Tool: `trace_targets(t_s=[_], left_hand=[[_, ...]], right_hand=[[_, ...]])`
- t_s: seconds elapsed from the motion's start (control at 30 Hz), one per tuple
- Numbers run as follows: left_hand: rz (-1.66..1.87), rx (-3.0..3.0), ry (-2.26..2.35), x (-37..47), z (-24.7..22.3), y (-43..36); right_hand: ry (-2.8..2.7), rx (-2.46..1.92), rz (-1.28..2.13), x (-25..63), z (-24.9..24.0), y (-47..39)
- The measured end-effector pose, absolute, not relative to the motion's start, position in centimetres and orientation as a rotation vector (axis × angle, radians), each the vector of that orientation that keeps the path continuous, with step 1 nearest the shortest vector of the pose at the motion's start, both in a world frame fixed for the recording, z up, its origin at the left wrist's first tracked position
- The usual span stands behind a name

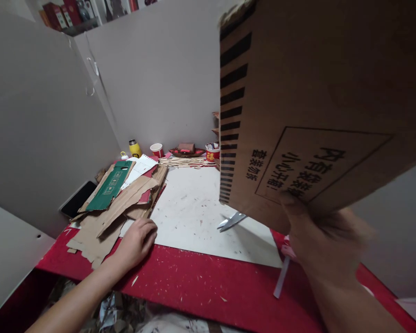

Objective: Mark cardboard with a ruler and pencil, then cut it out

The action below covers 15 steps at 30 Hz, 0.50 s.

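Observation:
In my right hand (319, 231) I hold up a large brown cardboard sheet (298, 101) by its lower edge, thumb on the printed face. Black stripes run down its left side, and black Chinese characters stand in and beside a box outline. My left hand (140, 238) rests on the table at the near left edge of a white board (190, 208), its fingers curled; I cannot make out whether anything is under them. Scissors (232, 221) lie on the board, their handles hidden behind the sheet.
Torn cardboard pieces (107, 222) and a green printed piece (111, 185) are stacked at left. Along the wall stand a yellow bottle (135, 149), paper cups (156, 149), a model boat (187, 150) and thin sticks (183, 162). A red cloth (194, 277) covers the table; scraps lie below its edge.

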State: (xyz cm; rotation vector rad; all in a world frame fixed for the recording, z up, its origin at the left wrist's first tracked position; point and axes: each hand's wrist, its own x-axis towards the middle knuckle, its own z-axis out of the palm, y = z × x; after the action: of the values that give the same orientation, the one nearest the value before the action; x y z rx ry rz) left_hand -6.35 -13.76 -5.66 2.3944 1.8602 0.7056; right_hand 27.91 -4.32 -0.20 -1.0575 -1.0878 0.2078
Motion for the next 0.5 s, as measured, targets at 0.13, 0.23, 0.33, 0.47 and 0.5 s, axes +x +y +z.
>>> trace_targets(t_s=[0.13,0.23,0.33,0.47,0.5], left_hand=[[0.672,2.455,1.851,-6.1,-6.3,-13.4],[0.658,2.485,1.831,-5.7,-6.2,-14.0],[0.612,2.523,1.769,-5.2,-6.0,-15.3],[0.576,2.537,1.734,-4.9,-6.0,-18.8],[0.558,2.537,1.728,-4.9,-6.0,-19.8]], right_hand=[[-1.082,-1.103,0.127,27.8,0.0,-4.3],[-1.087,-1.068,0.102,27.6,0.1,-4.4],[-1.106,-1.026,0.097,27.5,0.3,-4.5],[-1.109,-1.089,0.042,27.6,0.4,-4.5],[-1.106,-1.1,0.037,27.7,0.4,-4.5]])
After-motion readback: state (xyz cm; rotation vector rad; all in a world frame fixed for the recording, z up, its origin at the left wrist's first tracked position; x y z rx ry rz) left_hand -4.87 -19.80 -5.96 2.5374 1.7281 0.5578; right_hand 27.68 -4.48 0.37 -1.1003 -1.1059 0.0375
